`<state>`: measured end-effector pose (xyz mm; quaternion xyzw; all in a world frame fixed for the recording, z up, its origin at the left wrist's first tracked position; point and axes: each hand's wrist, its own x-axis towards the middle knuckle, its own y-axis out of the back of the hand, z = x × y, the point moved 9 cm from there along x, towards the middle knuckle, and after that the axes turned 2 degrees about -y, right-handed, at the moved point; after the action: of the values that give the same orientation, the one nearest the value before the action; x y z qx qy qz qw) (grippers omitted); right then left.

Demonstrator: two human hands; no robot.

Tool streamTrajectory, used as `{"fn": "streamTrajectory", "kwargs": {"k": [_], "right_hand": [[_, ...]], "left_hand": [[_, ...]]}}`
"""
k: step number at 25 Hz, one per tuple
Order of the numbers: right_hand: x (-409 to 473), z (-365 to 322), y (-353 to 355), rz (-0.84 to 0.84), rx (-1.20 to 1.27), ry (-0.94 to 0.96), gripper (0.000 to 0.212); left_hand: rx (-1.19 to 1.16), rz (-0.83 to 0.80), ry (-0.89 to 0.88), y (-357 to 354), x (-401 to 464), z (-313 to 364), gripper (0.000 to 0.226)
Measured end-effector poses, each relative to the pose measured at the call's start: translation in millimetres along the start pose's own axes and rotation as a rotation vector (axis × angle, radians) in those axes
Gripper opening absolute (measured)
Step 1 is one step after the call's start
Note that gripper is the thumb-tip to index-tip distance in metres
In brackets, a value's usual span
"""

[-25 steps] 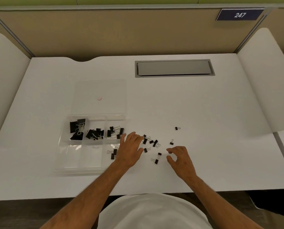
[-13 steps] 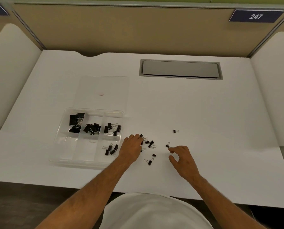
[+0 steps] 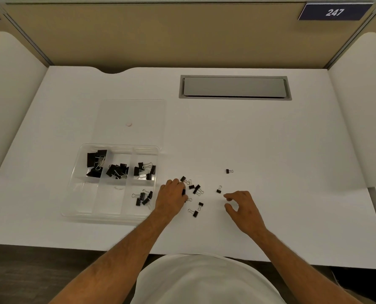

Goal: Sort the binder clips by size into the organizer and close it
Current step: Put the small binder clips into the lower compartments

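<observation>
Several small binder clips (image 3: 194, 189) remain loose mid-frame; my left hand (image 3: 170, 197) has curled shut over some, while my right hand (image 3: 240, 205) still hovers half-open, empty.

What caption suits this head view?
Two hands gather small binder clips beside an open organizer.

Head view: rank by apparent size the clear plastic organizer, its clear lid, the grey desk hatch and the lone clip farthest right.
1. Clear plastic organizer
2. Grey desk hatch and clear lid: too close to rank
3. Lone black binder clip
</observation>
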<state>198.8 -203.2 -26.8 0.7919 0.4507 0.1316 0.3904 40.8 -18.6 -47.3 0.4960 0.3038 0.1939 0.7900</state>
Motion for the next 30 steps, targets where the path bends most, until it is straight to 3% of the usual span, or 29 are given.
{"fn": "streamTrajectory", "kwargs": {"k": [7,15,19,23,30], "right_hand": [[4.1,-7.4,-5.2,0.009,0.017,-0.012,0.027],[-10.0,-27.7,-39.6,-0.022,0.001,-0.123,0.025],[-23.9,-45.4,-77.7,-0.073,-0.038,-0.208,0.029],[-30.0,-56.0,-99.2,-0.007,-0.158,-0.193,0.024],[-39.2,-67.7,-113.1,0.081,-0.233,-0.224,0.014]], "left_hand": [[-0.025,0.05,-0.065,15.8,3.3,4.7,0.026],[-0.205,0.089,-0.231,56.7,-22.7,10.1,0.029],[-0.302,0.158,-0.26,76.9,-47.1,-21.8,0.039],[-0.404,0.183,-0.19,93.8,-63.8,-69.7,0.047],[-0.246,0.123,-0.149,87.4,-83.1,-137.7,0.063]]}}
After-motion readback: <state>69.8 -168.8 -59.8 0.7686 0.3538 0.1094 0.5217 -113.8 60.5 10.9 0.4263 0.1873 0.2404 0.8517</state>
